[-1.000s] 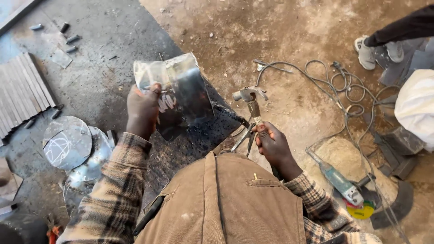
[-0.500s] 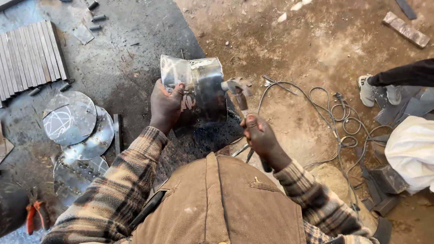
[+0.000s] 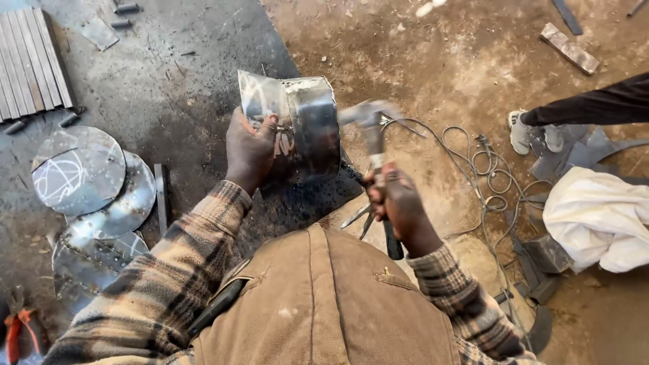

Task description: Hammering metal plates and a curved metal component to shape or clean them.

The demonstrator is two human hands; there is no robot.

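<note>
**Hammer raised beside a curved sheet-metal band**

A person in a tan vest and plaid sleeves crouches over a dark steel plate [image 3: 169,81] on a dirt floor, seen from above. The left hand [image 3: 251,145] is clamped on a curved sheet-metal band [image 3: 301,125], holding it upright on its edge on the plate, with the fingers wrapped over its near side. The right hand [image 3: 399,203] is closed around the handle of a hammer [image 3: 370,128], whose head is blurred and sits just beside the band's right edge.

Half a second ago the hammer head was lower and tight against the band; a second ago the band was held higher and the hammer hung well to its right. The hammer has swung in and is now lifted a little, which reads to me as hammering under way, with the band being shaped or closed.

Counted: one band, one hammer, and one pair of metal snips [image 3: 356,220] lying under the right hand. Three round metal discs [image 3: 78,169] overlap at the left. One stack of corrugated strips [image 3: 30,64] lies at the top left. One tangled cable [image 3: 487,176] loops across the dirt. One white cloth [image 3: 598,216] lies at the right, and another person's leg and pale shoe [image 3: 519,132] reach in from there.
</note>
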